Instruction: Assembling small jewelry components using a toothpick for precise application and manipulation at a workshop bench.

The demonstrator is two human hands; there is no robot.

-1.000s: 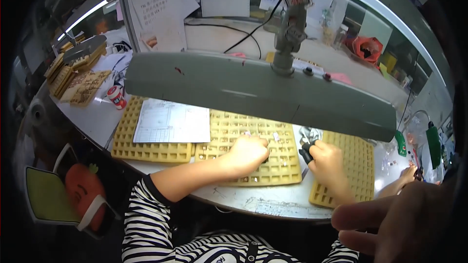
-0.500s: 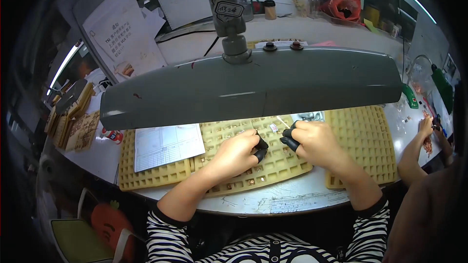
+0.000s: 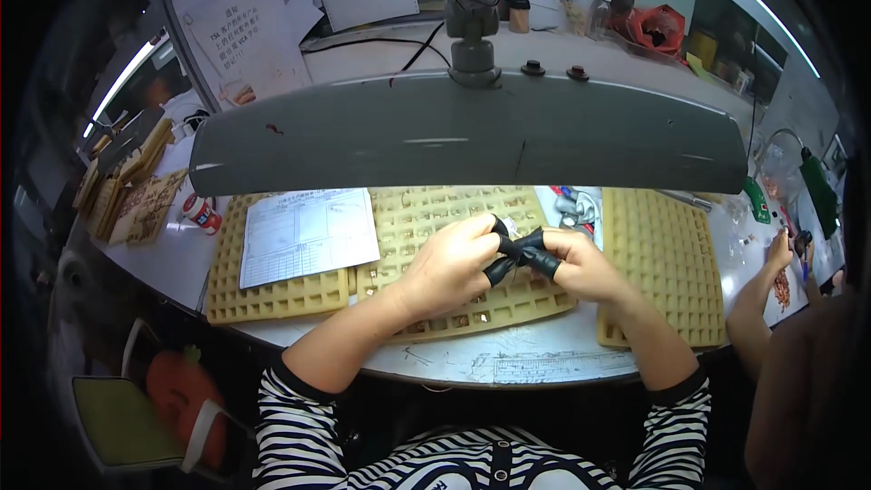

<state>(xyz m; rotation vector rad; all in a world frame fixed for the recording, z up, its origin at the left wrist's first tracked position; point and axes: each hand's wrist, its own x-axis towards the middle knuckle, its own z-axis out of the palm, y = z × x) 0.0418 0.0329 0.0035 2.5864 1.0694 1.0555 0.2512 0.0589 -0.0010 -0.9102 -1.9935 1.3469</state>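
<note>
Three yellow grid trays (image 3: 671,254) are lined up along the worktop's front edge, one paper sheet (image 3: 308,234) laid over the leftmost. Over the middle tray, a tiny part (image 3: 510,232) is pinched between the left hand (image 3: 451,260) and right hand (image 3: 572,263), black-capped fingertips (image 3: 535,259) pressed together on it.

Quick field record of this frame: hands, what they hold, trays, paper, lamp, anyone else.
left hand: black finger cots, fingertips meet the right hand's over the middle tray
right hand: black finger cots, pinching a small part, too small to identify
middle tray: yellow grid, small parts in some cells
left tray: paper sheet on it
right tray: yellow grid
lamp: grey, above trays
co-worker's hand: far right
</note>
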